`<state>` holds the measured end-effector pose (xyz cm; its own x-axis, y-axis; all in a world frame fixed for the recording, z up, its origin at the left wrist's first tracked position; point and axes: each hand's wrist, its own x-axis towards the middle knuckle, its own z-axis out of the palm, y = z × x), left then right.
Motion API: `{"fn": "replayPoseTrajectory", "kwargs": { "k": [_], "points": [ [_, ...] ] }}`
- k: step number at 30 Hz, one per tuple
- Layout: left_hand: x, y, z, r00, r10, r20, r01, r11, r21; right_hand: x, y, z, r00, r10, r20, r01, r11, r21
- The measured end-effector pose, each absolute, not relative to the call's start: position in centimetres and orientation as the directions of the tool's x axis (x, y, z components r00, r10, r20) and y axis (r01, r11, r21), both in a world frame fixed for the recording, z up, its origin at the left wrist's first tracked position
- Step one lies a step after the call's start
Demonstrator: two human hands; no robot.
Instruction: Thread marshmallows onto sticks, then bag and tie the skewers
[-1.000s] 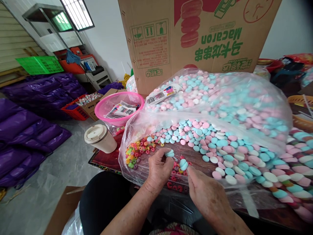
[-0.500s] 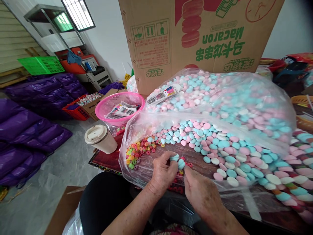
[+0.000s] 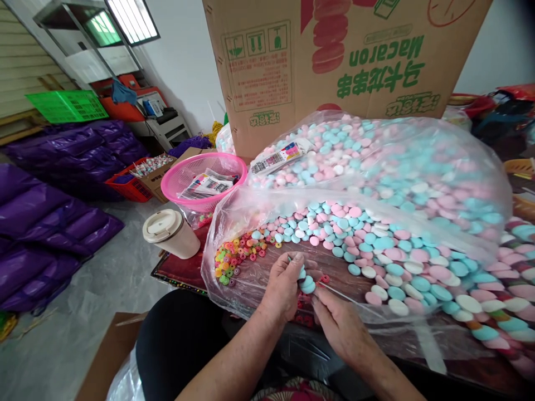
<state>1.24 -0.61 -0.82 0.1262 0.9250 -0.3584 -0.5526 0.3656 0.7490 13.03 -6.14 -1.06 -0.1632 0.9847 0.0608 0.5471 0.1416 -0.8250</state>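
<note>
My left hand [image 3: 284, 284] pinches a small stack of blue round candy pieces [image 3: 306, 281] at the mouth of a big clear plastic bag [image 3: 418, 167]. My right hand [image 3: 338, 323] sits just right of it, fingers closed on a thin stick [image 3: 340, 295] that runs into the same stack. The bag is full of pink, blue and white round pieces [image 3: 376, 245]. Small coloured rings [image 3: 234, 256] lie in a heap left of my hands, and red rings lie under them.
A large cardboard box [image 3: 334, 61] stands behind the bag. A pink basket [image 3: 184, 178] with printed labels and a lidded paper cup [image 3: 169, 234] are at the left. Finished candy strings [image 3: 501, 312] lie at the right. Purple bags [image 3: 50, 223] cover the floor at left.
My hands came together from slightly apart: the blue pieces in my left hand met those on the stick in my right hand, and both hands shifted slightly right.
</note>
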Motion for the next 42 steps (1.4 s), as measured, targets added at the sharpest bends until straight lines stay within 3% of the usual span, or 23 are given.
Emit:
{"fn": "replayPoseTrajectory", "kwargs": {
  "k": [6, 8, 13, 18, 21, 24, 27, 30, 34, 42],
  "points": [
    [1.3, -0.7, -0.9, 0.162, 0.834, -0.528, -0.729, 0.462, 0.506, 12.8, -6.5, -2.3, -0.117, 0.989, 0.09, 0.548, 0.14, -0.825],
    [1.6, -0.9, -0.8, 0.164, 0.813, -0.559, -0.731, 0.481, 0.485, 12.5, -6.7, -2.8, -0.111, 0.985, 0.134, 0.56, 0.173, -0.81],
    [3.1, -1.7, -1.0, 0.118, 0.876, -0.468, -0.65, 0.424, 0.631, 11.7, -6.5, -4.0, -0.073, 0.978, 0.194, 0.635, 0.196, -0.747],
    [1.7, -1.5, -1.1, 0.109, 0.92, -0.376, -0.455, 0.382, 0.804, 13.5, -5.5, -3.3, -0.053, 0.976, 0.213, 0.603, 0.202, -0.772],
    [-1.3, -0.4, -1.1, 0.021, 0.961, -0.276, -0.223, 0.273, 0.936, 16.0, -5.1, -2.3, 0.071, 0.977, 0.2, 0.611, 0.116, -0.783],
    [-3.9, 0.2, -1.2, 0.033, 0.983, -0.183, 0.162, 0.175, 0.971, 17.9, -5.3, -1.9, 0.163, 0.984, 0.074, 0.557, -0.03, -0.83],
    [-4.1, 0.0, -1.5, 0.171, 0.975, -0.144, 0.568, 0.022, 0.823, 18.1, -5.7, -2.0, 0.163, 0.985, -0.05, 0.454, -0.12, -0.883],
    [-2.6, -0.7, -1.7, 0.267, 0.954, -0.139, 0.785, -0.132, 0.606, 17.2, -5.9, -1.7, 0.125, 0.991, -0.049, 0.433, -0.099, -0.896],
    [-1.5, -0.5, -1.7, 0.219, 0.974, -0.064, 0.874, -0.167, 0.457, 16.3, -6.0, -0.9, 0.086, 0.996, -0.001, 0.45, -0.04, -0.892],
    [-4.5, 1.7, -0.9, -0.001, 1.0, -0.003, 0.968, 0.001, 0.25, 15.5, -6.2, -0.7, 0.052, 0.998, 0.024, 0.451, -0.002, -0.893]
  ]
}}
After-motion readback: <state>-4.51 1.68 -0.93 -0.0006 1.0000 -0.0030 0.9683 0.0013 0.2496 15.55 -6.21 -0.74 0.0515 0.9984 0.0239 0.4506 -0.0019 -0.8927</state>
